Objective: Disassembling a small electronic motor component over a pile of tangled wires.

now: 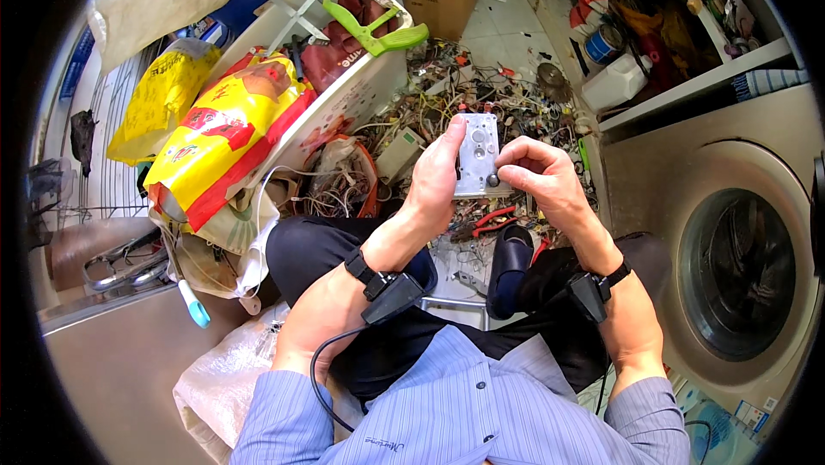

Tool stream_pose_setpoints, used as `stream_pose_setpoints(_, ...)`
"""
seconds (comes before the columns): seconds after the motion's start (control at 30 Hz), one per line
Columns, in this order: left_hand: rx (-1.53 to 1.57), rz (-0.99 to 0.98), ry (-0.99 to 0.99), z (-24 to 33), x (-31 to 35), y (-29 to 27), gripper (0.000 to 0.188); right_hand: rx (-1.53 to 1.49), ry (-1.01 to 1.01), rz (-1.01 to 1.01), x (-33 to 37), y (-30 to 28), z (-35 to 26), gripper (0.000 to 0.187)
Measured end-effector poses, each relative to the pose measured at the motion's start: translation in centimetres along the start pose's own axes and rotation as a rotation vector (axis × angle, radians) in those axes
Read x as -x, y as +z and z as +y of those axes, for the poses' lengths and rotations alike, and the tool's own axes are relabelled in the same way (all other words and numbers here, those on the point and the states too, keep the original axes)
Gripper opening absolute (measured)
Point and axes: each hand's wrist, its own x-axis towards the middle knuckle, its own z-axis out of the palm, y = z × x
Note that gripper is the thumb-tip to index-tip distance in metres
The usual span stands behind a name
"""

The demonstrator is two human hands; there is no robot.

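Observation:
My left hand (pixel 436 164) grips a flat silver metal plate-like mechanism (pixel 479 143) by its left side, thumb along the edge. Round discs and small holes show on its face, which is turned up toward me. At its lower right corner sits a small dark round knob (pixel 492 180). My right hand (pixel 543 174) is at the plate's right edge, fingers curled, with the thumb tip beside the knob. Whatever lies between those fingertips is too small to make out. Red-handled pliers (pixel 494 223) lie just below the plate, among loose parts.
A heap of wires and small electronic scraps (pixel 516 95) covers the floor ahead. To the left stand a white bin (pixel 344 104) with a green-handled tool (pixel 374 31) on it, and a yellow-red bag (pixel 232 130). A front-loading washing machine (pixel 687 173) is close on my right.

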Motion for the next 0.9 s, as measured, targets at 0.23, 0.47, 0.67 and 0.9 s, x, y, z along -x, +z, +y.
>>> stream_pose_setpoints(0.23, -0.010, 0.001, 0.033, -0.2, 0.0, 0.0, 0.046, 0.036, 0.035, 0.056, -0.1, 1.0, 0.2, 0.017)
stream_pose_setpoints(0.47, -0.101, -0.014, 0.090, -0.5, 0.2, -0.2, 0.044, 0.154, 0.056, 0.119, -0.2, 1.8, 0.3, 0.021)
stream_pose_setpoints(0.67, -0.089, 0.013, 0.061, -0.8, 0.0, -0.2, 0.044, 0.189, 0.033, 0.163, -0.2, 2.3, 0.2, 0.023)
stream_pose_setpoints(0.9, -0.047, 0.027, 0.013, -0.2, 0.5, 0.6, 0.047, 0.203, -0.046, 0.168, -0.2, 1.7, 1.1, 0.021)
